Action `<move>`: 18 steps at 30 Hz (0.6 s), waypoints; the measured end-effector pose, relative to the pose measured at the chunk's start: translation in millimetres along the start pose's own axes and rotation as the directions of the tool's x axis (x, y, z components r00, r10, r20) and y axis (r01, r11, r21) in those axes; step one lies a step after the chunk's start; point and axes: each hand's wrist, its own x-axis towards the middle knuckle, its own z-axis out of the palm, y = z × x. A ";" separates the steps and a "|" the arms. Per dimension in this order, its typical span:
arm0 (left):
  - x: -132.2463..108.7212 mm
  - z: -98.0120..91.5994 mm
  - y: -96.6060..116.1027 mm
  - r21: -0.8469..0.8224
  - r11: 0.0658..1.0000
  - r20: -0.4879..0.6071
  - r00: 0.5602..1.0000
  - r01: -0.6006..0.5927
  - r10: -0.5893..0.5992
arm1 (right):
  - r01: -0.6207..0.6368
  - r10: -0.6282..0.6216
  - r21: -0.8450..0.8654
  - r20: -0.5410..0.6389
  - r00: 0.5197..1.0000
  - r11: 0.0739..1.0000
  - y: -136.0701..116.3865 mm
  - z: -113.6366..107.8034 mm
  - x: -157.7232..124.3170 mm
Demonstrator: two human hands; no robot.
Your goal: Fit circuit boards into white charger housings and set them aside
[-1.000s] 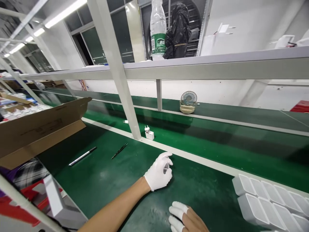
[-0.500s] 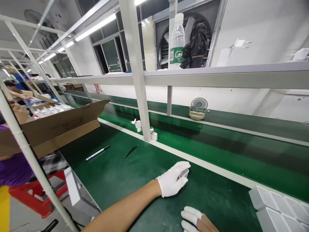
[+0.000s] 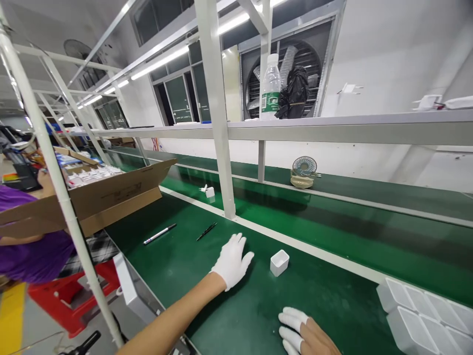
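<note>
My left hand [image 3: 232,262], in a white glove, is spread over the green work surface with nothing in it. To its right a small white open-topped box [image 3: 279,263] stands by itself, touched by neither hand. My right hand [image 3: 301,331], with white covers on its fingers, rests low in the picture, fingers extended and holding nothing. Several translucent white bins [image 3: 414,328] sit in rows at the lower right. Beyond my left hand lie black tweezers [image 3: 207,231] and a white pen with a dark end [image 3: 160,233].
A white post [image 3: 220,148] rises at the bench's far edge. Behind it, small white adapter parts [image 3: 209,192] sit on the green belt, and a small fan [image 3: 304,172] stands farther back. A cardboard box [image 3: 118,195] and a person in purple [image 3: 40,256] are at the left.
My left hand has let go of the small white box and moved left. White pieces beside the post's base are gone from view. The camera view has shifted slightly.
</note>
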 end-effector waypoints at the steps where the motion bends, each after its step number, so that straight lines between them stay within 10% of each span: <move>1: -10.3 -3.2 -9.4 0.122 0.992 0.024 1.000 0.014 -0.018 | -0.016 0.016 0.001 0.003 1.000 1.000 -1.0 -0.2 0.0; 7: -20.5 -8.2 -27.5 0.478 0.876 0.181 0.968 0.066 -0.172 | -0.058 0.058 0.020 0.006 0.998 0.998 -3.0 2.4 -3.8; 18: 131.1 40.3 36.6 0.131 0.960 0.322 0.926 -0.248 0.196 | -0.058 0.061 0.034 -0.097 0.993 0.998 4.1 35.5 -8.1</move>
